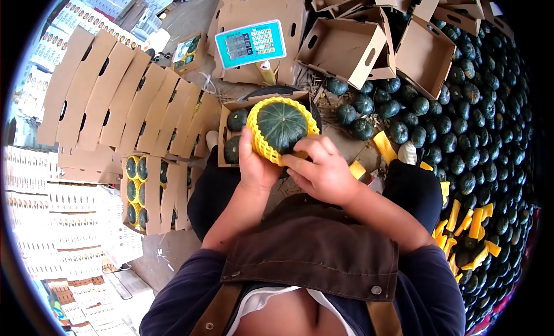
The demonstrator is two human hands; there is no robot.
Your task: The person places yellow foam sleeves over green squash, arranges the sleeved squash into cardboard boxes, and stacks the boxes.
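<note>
Both hands hold one dark green pumpkin (pixel 281 124) wrapped round its side in a yellow foam net (pixel 255 141). My left hand (pixel 254 161) cups it from the left and below, thumb up along the net. On the right, my right hand (pixel 321 170) has its bent fingers on the net's lower right edge. The pumpkin's ribbed face shows through the net's opening. Beneath it stands an open cardboard box (pixel 225 157) with two bare pumpkins (pixel 236 120) visible at its left side; the held pumpkin hides much of the inside.
A scale display (pixel 250 44) stands just beyond the box. Open cartons (pixel 340 47) lie at the far right. Loose pumpkins (pixel 461 105) heap along the right, with yellow foam nets (pixel 476 223) nearer me. Cardboard boxes (pixel 124 99) line the left, one holding netted pumpkins (pixel 131 190).
</note>
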